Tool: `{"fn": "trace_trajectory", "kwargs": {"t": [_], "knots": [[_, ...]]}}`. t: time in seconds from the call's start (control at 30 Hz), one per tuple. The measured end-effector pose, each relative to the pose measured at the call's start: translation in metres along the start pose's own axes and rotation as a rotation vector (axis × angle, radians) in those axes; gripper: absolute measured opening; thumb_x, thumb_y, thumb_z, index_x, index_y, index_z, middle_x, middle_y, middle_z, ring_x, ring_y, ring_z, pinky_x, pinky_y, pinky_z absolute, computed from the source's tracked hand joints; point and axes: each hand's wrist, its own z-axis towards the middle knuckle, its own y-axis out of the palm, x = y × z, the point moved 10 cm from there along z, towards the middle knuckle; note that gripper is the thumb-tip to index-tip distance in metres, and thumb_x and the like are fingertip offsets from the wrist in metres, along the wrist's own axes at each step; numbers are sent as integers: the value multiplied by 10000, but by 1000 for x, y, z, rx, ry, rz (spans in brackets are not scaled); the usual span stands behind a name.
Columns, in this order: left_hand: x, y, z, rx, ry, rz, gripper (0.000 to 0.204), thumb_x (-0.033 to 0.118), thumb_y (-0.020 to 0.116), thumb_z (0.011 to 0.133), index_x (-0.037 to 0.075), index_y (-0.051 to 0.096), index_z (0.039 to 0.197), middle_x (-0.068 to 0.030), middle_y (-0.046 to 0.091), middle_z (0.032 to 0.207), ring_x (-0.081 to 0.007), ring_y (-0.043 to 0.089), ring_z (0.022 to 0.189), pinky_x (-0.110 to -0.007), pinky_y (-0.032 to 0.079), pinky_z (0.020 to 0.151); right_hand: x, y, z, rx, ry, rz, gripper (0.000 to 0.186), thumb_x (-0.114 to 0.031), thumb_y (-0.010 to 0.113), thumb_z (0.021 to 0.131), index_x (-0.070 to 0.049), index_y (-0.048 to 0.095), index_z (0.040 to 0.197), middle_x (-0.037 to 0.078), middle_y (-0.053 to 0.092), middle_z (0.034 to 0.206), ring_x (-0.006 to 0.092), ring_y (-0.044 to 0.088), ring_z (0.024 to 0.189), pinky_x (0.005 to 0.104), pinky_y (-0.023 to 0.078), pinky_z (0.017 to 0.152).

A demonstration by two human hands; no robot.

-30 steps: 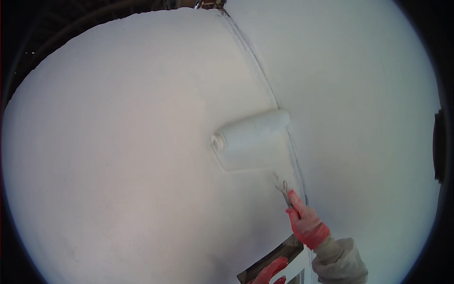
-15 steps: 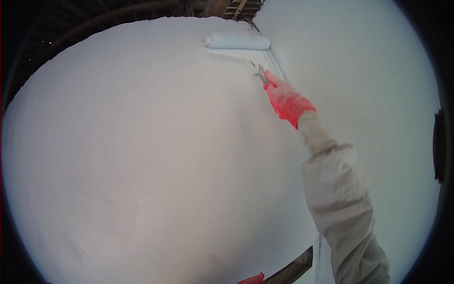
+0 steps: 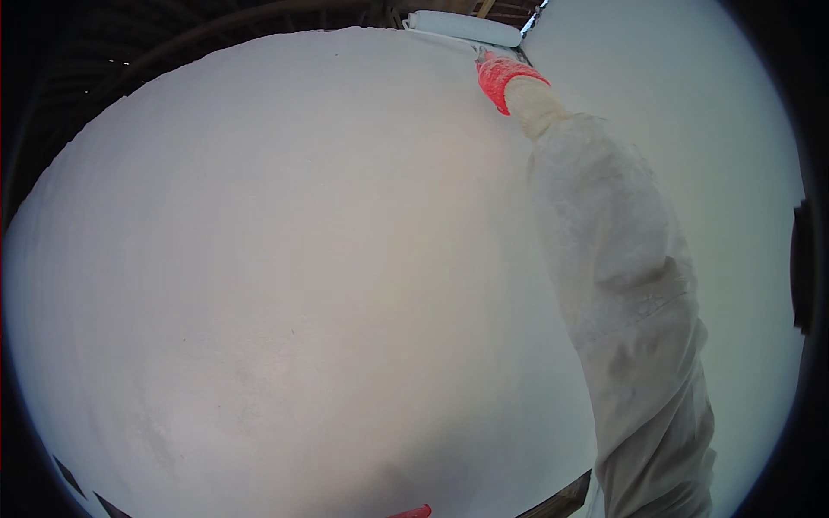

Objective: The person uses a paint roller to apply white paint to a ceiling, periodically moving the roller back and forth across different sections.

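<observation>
My right hand (image 3: 509, 85), in a red-coated glove, is raised high and closed on the handle of a paint roller, its arm in a pale grey sleeve. The white roller (image 3: 464, 28) lies horizontal at the top edge of the white wall (image 3: 285, 216), beside the corner with the adjoining wall (image 3: 725, 216). My left hand (image 3: 413, 512) shows only as a sliver of red glove at the bottom edge, near a dark wooden edge (image 3: 557, 496); what it holds is hidden.
Dark roof timbers (image 3: 259, 19) run above the wall's uneven top edge, with a bright gap at the corner. More dark edges (image 3: 112, 505) show at the lower left.
My right hand has pushed the roller up the wall along the corner, from mid-height to the top edge, with the arm now stretched out. My left hand has slipped mostly out of view.
</observation>
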Motion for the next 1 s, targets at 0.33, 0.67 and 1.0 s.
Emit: {"fn": "trace_trajectory", "kwargs": {"t": [0.33,0.67,1.0], "knots": [[12,-9,-31,98,-251,82,430,-17,564,887,40,477,1305,-153,536,1263,-248,593,1082,-327,517,855,-2,26,8,-184,212,108,415,-384,442,960,-132,457,1290,47,549,920,194,538,836,336,431,773],[-24,10,-19,44,-49,-65,410,-47,544,888,42,492,1285,-141,549,1245,-239,590,1077,-333,505,891,-47,-55,-154,-211,498,1286,326,-332,449,979,-41,512,1112,23,502,675,123,459,518,266,383,439],[11,16,133,221,166,-233,334,45,550,926,2,496,1253,-78,582,1160,-130,566,1030,-246,455,874,-91,-80,-328,-752,525,2267,332,-348,395,1002,-26,470,1039,-20,456,689,48,376,453,187,343,374]]}}
